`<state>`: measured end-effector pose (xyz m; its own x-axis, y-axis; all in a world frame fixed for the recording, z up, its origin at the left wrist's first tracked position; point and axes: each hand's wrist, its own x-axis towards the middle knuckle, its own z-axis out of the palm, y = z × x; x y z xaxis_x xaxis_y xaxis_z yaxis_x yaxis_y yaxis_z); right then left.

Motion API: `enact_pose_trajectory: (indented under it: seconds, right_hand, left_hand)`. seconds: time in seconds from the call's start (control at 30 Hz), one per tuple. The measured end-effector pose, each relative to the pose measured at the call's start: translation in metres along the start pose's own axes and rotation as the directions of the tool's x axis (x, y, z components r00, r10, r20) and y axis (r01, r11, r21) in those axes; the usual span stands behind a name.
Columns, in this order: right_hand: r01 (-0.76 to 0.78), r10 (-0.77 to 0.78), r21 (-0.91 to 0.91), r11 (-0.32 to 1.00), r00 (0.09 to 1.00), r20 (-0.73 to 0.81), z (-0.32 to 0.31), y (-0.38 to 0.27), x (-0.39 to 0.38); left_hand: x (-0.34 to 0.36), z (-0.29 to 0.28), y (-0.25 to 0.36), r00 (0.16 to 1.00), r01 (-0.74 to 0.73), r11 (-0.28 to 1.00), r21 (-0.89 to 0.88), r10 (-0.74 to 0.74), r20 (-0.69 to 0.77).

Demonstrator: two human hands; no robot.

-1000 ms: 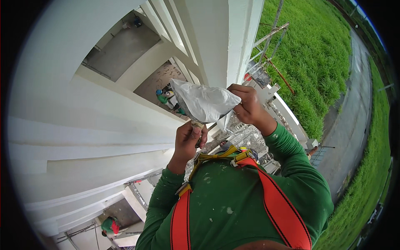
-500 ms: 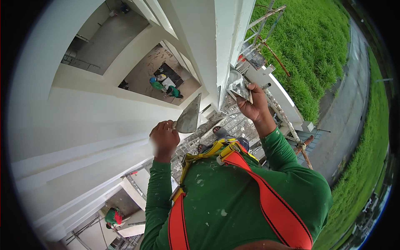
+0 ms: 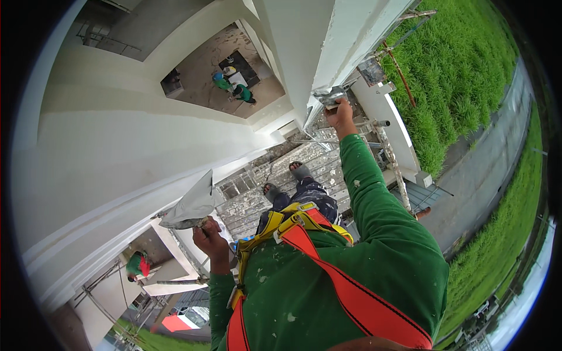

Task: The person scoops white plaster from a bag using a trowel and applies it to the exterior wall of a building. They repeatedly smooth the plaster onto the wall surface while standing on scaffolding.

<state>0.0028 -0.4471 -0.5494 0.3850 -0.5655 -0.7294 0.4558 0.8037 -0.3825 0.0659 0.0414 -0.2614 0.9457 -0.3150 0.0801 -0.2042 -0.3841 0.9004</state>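
Note:
My left hand (image 3: 212,238) is closed round the handle of a wide putty knife (image 3: 193,202), its grey blade tilted up beside the white wall (image 3: 111,146). My right arm is stretched forward. At its end my right hand (image 3: 341,115) grips a second putty knife (image 3: 329,96), whose blade is smeared with pale paste. That blade is close to the lower part of the white column (image 3: 342,52); I cannot tell if it touches. An orange and yellow harness (image 3: 328,257) crosses my green shirt.
My feet stand on a paint-spattered plank platform (image 3: 243,216). Scaffold tubes (image 3: 389,158) and a low white wall (image 3: 395,126) run along the right, with grass and a road far below. Two people (image 3: 234,88) are in a room beyond an opening; another person (image 3: 137,265) is at lower left.
My right arm has stretched out forward, bringing its putty knife near the column. My left hand has moved down and left with its putty knife, widening the gap between them. The view has shifted.

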Motion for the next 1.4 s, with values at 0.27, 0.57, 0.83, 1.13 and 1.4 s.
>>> enact_pose_trajectory:
  seconds: [0.27,0.57,0.83,1.13,1.4]
  right_hand:
    - [-0.045,0.054,-0.074,0.996,0.989,0.137,0.055,-0.030,-0.015]
    - [0.082,-0.053,-0.169,0.982,0.985,0.165,0.146,-0.070,-0.127]
    - [0.196,-0.116,-0.265,0.944,0.951,0.287,0.235,-0.129,-0.238]
    - [0.539,-0.283,-0.247,0.805,0.715,0.639,0.289,-0.193,-0.336]
    - [0.317,-0.288,-0.048,0.947,0.906,0.311,0.118,-0.113,-0.233]
  left_hand:
    - [-0.017,0.000,0.001,0.998,0.008,0.999,-0.034,-0.010,-0.060]
    - [-0.022,0.004,-0.016,0.990,0.005,0.987,-0.161,-0.028,-0.141]
    - [-0.014,-0.001,-0.036,0.990,-0.050,0.977,-0.207,0.020,-0.141]
    - [-0.022,-0.011,-0.052,0.987,-0.029,0.958,-0.286,-0.018,-0.160]
    - [-0.041,-0.029,-0.061,0.988,0.043,0.987,-0.155,-0.065,-0.139]
